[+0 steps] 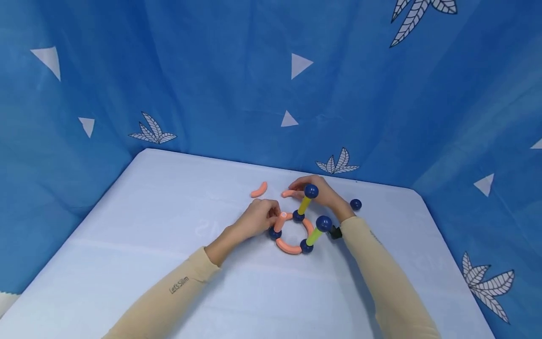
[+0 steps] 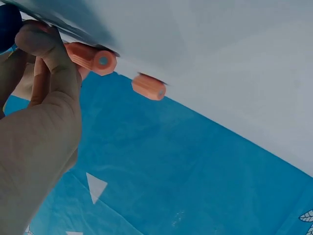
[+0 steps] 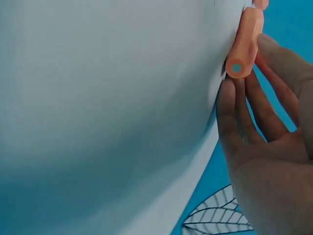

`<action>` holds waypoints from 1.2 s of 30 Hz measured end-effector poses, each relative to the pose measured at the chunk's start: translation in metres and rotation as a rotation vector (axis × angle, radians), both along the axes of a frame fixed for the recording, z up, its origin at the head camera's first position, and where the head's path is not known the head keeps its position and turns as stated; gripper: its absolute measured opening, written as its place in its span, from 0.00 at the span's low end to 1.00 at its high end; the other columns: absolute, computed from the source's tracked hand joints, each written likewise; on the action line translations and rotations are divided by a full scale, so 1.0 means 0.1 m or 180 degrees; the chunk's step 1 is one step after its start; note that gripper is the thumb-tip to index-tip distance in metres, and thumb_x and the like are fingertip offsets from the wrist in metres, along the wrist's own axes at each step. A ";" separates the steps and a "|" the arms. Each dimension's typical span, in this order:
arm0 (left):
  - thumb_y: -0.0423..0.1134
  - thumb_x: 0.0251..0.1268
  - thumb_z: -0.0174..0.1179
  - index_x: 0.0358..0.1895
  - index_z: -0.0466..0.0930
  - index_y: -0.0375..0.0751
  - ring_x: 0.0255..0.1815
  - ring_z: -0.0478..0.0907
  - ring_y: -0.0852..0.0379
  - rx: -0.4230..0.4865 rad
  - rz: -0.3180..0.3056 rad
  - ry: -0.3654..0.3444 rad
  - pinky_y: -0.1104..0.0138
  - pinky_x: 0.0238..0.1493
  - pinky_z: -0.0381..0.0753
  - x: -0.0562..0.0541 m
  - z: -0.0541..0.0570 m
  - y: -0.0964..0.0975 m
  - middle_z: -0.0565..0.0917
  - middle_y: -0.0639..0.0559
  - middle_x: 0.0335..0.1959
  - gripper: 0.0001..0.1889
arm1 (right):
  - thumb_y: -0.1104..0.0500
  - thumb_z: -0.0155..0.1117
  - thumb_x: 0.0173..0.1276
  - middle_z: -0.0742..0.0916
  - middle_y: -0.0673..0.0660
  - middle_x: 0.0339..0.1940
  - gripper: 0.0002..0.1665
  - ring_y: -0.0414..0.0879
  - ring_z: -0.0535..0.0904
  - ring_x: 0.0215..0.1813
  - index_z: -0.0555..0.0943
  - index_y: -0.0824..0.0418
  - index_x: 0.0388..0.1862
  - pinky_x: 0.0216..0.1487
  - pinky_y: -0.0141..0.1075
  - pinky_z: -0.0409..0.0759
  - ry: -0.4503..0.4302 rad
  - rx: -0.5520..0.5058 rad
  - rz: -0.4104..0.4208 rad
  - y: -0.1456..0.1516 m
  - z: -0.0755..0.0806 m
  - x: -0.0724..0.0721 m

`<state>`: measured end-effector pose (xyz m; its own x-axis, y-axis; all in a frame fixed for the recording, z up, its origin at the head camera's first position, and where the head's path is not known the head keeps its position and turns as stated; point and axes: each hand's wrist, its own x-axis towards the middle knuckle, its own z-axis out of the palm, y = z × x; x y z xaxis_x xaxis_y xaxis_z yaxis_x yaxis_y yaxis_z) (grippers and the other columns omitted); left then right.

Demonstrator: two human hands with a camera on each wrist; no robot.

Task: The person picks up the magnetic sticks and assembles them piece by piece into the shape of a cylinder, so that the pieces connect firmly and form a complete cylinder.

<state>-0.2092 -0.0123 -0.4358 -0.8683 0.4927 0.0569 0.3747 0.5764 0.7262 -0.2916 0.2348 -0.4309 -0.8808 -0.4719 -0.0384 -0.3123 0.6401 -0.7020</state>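
Observation:
My left hand (image 1: 259, 217) is at the left side of a ring of orange curved rods (image 1: 289, 247) and dark blue balls (image 1: 306, 246). Its fingertips pinch an orange rod (image 1: 280, 223) that stands up from the ring's left ball; they partly hide the contact. Behind the ring, my right hand (image 1: 317, 188) holds a loose orange curved rod (image 3: 244, 44) between thumb and fingers, close to the white table top. Two sticks rise from the ring, one yellow (image 1: 304, 205) and one lime green (image 1: 314, 237), each topped with a blue ball.
Another orange curved rod (image 1: 259, 189) lies on the white table (image 1: 169, 202), beyond my left hand. A single blue ball (image 1: 355, 204) sits right of my right wrist. Some small black object (image 1: 335, 232) shows beside that forearm. A blue patterned curtain (image 1: 220, 94) hangs around the table.

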 end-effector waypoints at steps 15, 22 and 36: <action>0.28 0.71 0.66 0.38 0.85 0.42 0.29 0.77 0.61 -0.0082 -0.0127 0.0008 0.70 0.33 0.77 0.02 0.01 0.00 0.84 0.54 0.29 0.04 | 0.58 0.75 0.65 0.87 0.56 0.34 0.11 0.50 0.78 0.38 0.87 0.62 0.44 0.41 0.39 0.76 -0.0402 0.0947 -0.0643 0.20 0.23 0.34; 0.29 0.72 0.65 0.39 0.85 0.40 0.30 0.77 0.59 -0.0076 -0.0162 0.0001 0.70 0.33 0.77 -0.01 0.04 -0.02 0.84 0.52 0.30 0.03 | 0.52 0.70 0.73 0.90 0.57 0.43 0.23 0.51 0.83 0.46 0.84 0.68 0.58 0.54 0.44 0.84 -0.0909 -0.0020 -0.1050 0.62 0.45 0.71; 0.30 0.72 0.65 0.39 0.85 0.39 0.30 0.76 0.59 -0.0115 -0.0188 0.0000 0.70 0.33 0.76 -0.02 0.01 -0.03 0.83 0.53 0.29 0.02 | 0.52 0.58 0.84 0.91 0.54 0.53 0.27 0.41 0.81 0.36 0.78 0.72 0.67 0.42 0.31 0.83 -0.1420 -0.1581 -0.0616 0.62 0.53 1.07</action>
